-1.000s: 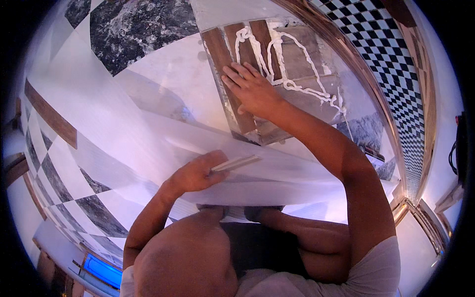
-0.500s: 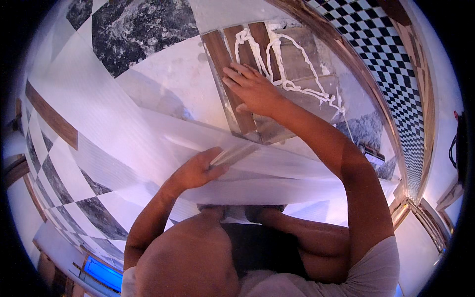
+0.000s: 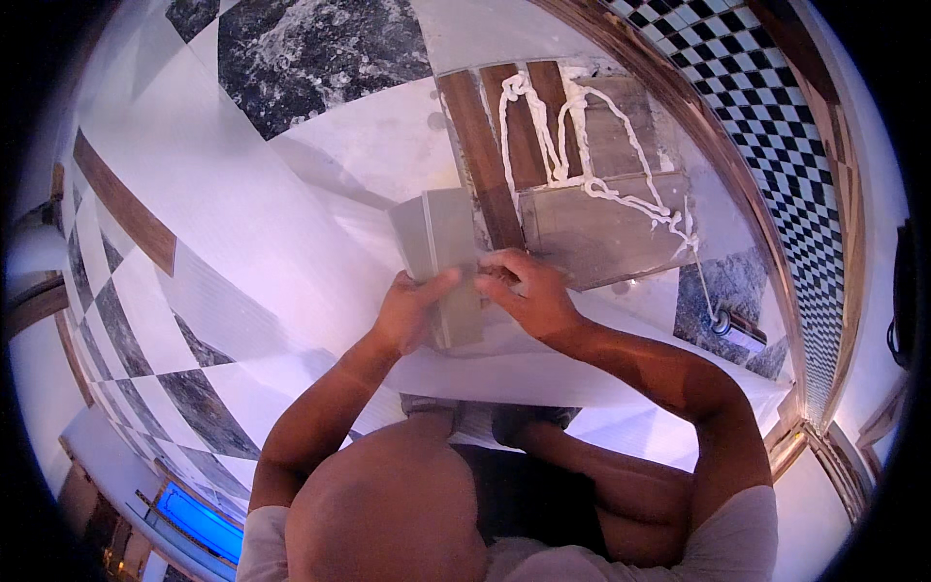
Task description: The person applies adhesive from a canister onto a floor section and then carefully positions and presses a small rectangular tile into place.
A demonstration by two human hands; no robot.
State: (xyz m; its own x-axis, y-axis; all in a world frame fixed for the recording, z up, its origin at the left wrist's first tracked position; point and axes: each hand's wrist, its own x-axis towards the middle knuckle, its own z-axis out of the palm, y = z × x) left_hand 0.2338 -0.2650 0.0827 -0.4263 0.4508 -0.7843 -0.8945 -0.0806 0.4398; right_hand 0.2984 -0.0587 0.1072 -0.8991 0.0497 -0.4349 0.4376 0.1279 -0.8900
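A grey-beige plank (image 3: 454, 223) with a pale line along it is tilted up between my hands, above white sheeting. My left hand (image 3: 412, 306) grips its left side, thumb across the near face. At the right edge, my right hand (image 3: 531, 296) has its fingers curled and pinched on the plank; some fingertips are hidden. Just beyond lie dark brown planks (image 3: 482, 145) and a greyish-brown board (image 3: 606, 228) on the floor. Thick, wavy white beads (image 3: 572, 136) run over them.
White ribbed sheeting (image 3: 223, 262) spreads at left, near a brown strip (image 3: 121, 199). A silvery tube-shaped tool (image 3: 739, 330) lies at right on a dark marbled tile (image 3: 713, 291). Wood trim (image 3: 718, 165) edges a black-and-white checkered surface (image 3: 776, 136).
My right hand has come back from the brown planks to the grey-beige plank. The plank, earlier seen nearly edge-on in my left hand, now shows its broad face.
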